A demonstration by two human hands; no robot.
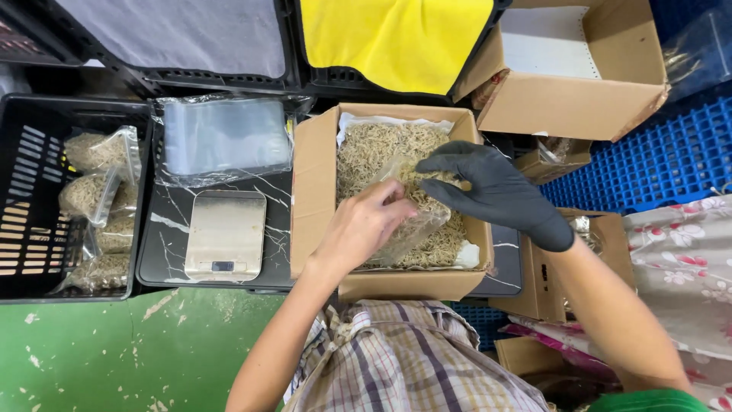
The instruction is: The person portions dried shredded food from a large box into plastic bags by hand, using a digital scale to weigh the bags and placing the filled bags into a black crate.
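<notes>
A cardboard box (314,183) in front of me is filled with small dried pale strands (374,149). My bare left hand (362,225) holds a clear plastic bag (415,225) open over the box, pinching its rim. My right hand (488,187), in a black glove, holds a pinch of the strands at the bag's mouth. The bag is partly filled with strands.
A small silver kitchen scale (226,235) sits on a dark marbled board (171,229) to the left, with a stack of clear bags (225,137) behind it. A black crate (30,191) at far left holds several filled bags. Cardboard boxes (572,99) and blue crates (656,152) stand at right.
</notes>
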